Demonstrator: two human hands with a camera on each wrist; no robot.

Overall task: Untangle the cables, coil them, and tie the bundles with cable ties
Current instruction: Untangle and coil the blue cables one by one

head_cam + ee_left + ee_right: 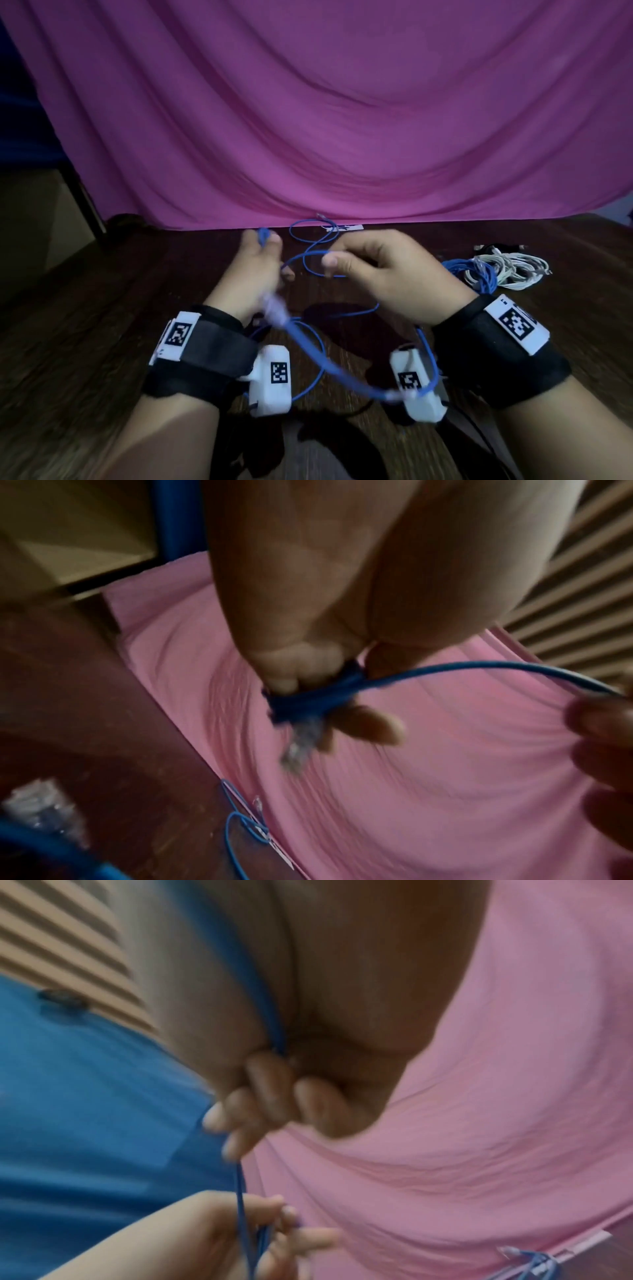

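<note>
- Cable (310, 346), thin and blue, runs between both of my hands above the dark wooden surface (102, 325); its slack hangs in loops near my wrists, and a blurred stretch with a clear plug (274, 306) swings across the middle of the head view.
- My left hand (255, 270) grips several turns of the cable; from the left wrist view I see the fingers (298, 666) curled round a small blue bundle, with the clear plug dangling just below it.
- My right hand (383, 274) pinches a single strand of the same cable between thumb and curled fingers (270, 1088); the strand drops from that pinch toward my left hand.
- More blue cable (308, 233) lies in loose curves at the far edge of the surface, touching the hem of the pink cloth (342, 102) that hangs behind.
- At the right I see a blue coil (469, 274) just beside a white coil (513, 267), both lying flat; something dark sits just beyond them, too dim for me to tell.
- Black straps with white tagged blocks (274, 377) wrap both my wrists.
</note>
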